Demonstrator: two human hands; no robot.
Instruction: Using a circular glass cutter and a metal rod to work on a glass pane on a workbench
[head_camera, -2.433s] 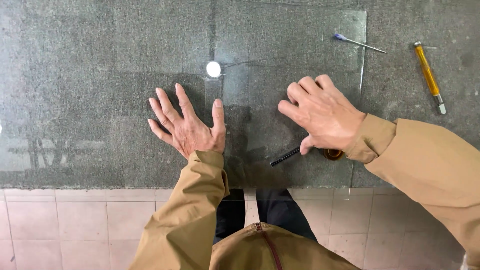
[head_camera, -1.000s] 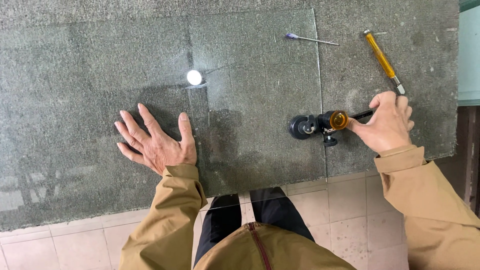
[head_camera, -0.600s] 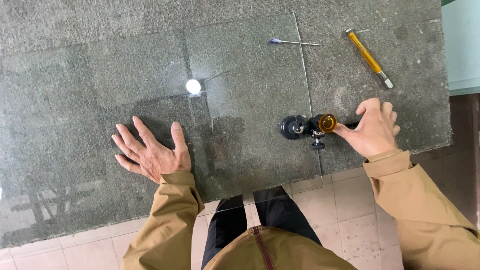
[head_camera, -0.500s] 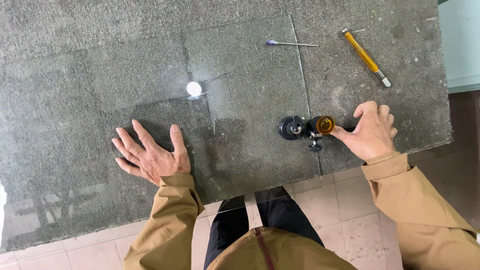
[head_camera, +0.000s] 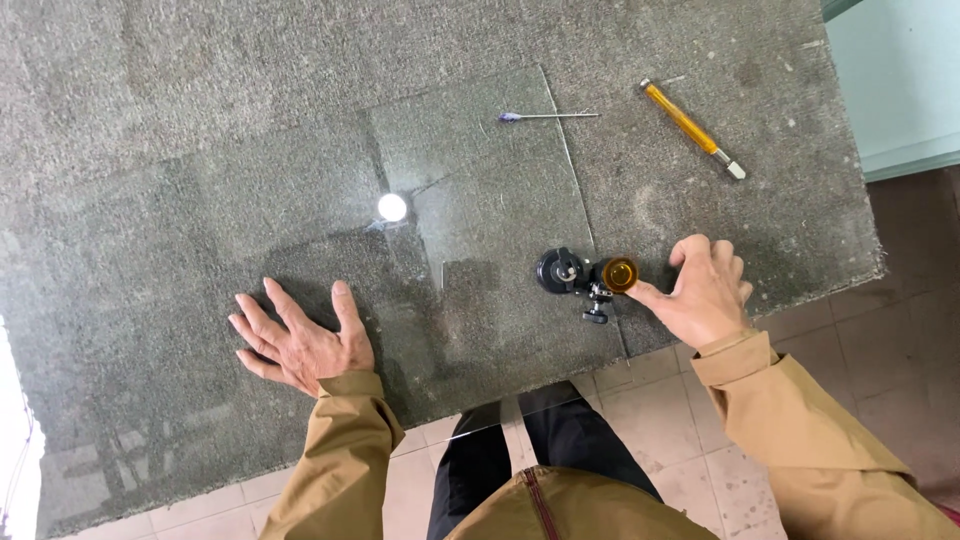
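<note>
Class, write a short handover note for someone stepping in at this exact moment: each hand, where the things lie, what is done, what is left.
Left hand: flat, fingers spread, pressing the clear glass sheet on the grey carpeted table.
Right hand: gripping the black tool with an amber knob, set at the sheet's right edge.
Aside: yellow-handled cutter and thin purple-tipped stick.
Done: tool placed.
Left: cannot tell whether the glass is scored; no break visible.

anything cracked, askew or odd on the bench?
Nothing clearly damaged. The glass sheet lies flat on the grey carpeted table; the bright spot looks like a lamp reflection. The right hand touches the black tool at the sheet's edge.
</note>
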